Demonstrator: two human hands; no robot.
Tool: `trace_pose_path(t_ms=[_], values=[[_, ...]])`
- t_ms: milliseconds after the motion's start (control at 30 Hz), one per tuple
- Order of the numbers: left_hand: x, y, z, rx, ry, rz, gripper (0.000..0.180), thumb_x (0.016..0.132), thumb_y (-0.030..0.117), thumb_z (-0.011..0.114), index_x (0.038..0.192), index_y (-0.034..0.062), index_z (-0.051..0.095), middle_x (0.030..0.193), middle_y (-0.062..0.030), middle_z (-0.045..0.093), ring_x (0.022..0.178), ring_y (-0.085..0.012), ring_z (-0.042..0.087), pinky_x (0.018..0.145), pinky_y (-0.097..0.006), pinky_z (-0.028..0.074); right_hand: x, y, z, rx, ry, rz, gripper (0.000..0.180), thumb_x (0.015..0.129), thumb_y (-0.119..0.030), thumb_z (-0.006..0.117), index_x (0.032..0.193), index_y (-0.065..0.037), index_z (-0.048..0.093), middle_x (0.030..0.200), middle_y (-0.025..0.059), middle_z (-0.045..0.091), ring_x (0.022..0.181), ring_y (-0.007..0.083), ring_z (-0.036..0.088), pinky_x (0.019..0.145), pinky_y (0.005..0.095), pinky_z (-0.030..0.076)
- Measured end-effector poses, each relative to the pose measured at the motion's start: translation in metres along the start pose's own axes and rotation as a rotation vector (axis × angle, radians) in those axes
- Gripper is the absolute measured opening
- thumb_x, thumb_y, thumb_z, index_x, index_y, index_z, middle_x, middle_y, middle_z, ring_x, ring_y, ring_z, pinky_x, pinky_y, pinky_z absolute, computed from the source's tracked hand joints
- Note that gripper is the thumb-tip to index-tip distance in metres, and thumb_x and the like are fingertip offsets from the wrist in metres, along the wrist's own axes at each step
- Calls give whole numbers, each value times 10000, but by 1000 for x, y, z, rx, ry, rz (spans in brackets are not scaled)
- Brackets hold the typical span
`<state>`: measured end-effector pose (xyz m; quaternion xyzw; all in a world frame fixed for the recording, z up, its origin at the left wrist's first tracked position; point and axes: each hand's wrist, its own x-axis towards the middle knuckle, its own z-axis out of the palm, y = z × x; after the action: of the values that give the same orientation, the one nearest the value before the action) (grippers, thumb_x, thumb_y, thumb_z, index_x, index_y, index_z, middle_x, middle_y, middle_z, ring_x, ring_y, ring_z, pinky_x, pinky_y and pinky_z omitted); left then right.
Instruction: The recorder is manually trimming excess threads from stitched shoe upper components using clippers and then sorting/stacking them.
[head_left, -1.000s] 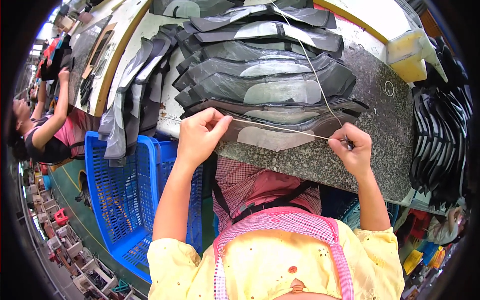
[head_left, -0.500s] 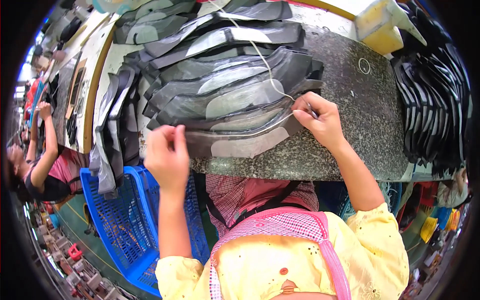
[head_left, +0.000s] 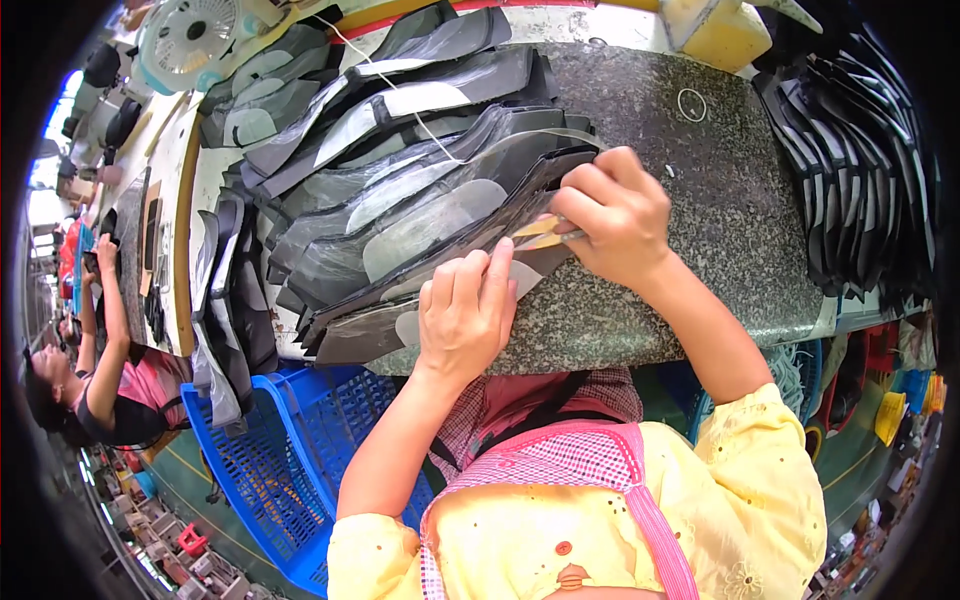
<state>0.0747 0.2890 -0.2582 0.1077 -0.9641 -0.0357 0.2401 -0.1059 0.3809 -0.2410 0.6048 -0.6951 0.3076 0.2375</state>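
My right hand (head_left: 615,215) is closed around small scissors (head_left: 540,236), whose two yellowish blades stand apart and point left. By its upper fingers, a thin translucent strip (head_left: 530,137) arcs over the pile. My left hand (head_left: 468,308) rests on the front dark curved piece (head_left: 370,333), fingers curled, its forefinger tip beside the blades. What its thumb and forefinger pinch, if anything, is hidden. Behind lie several overlapping dark grey curved pieces (head_left: 430,228) with paler oval patches. A white cord (head_left: 393,88) crosses them from the upper left.
A speckled stone slab (head_left: 690,250) covers the worktop. More dark pieces stand stacked (head_left: 850,180) at the right, near a yellow block (head_left: 725,38). Blue baskets (head_left: 265,470) sit below left. A fan (head_left: 190,40) stands far left; another person (head_left: 110,370) works there.
My left hand has moved right along the front piece, toward my right hand. The scissors' blades now show. The front piece has tilted, its right end higher, and the whole view has shifted.
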Motion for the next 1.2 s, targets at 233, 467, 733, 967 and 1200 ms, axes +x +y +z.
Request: trace_pose_path(t_ms=[233,467,733,967,1200], values=[[2,1,2,113,-36,28,423,718,156,660,1122,49,590,981,-63,516,840,-229,493,713,-334,401,-17,14,16,76,-137,118,268,565,-198,732,678,-128,499,654,-8,492,668,192,496,538,300,435],[14,1,-2,203,-103,53,377,703,148,642,1063,44,599,933,-50,518,813,-212,485,646,-314,403,-7,15,32,122,-63,83,275,576,-204,732,674,-124,488,669,-3,505,655,189,498,525,301,438],[33,2,-15,186,-238,9,272,718,160,645,955,34,601,825,-70,509,778,-227,507,589,-316,437,19,26,4,49,375,150,252,591,-83,728,749,-150,543,765,13,567,682,191,556,539,306,456],[100,-5,-6,-176,-51,113,227,692,128,674,908,77,625,834,-72,530,841,-253,518,706,-366,437,-38,1,-26,308,-387,707,398,676,-200,700,1009,-155,487,647,52,596,615,259,626,533,376,463],[126,-15,13,-273,-161,103,64,661,163,687,683,103,680,866,-30,556,916,-242,494,768,-365,422,-50,1,-35,430,-272,803,326,706,-216,688,966,-98,531,767,62,617,655,215,629,573,328,477]])
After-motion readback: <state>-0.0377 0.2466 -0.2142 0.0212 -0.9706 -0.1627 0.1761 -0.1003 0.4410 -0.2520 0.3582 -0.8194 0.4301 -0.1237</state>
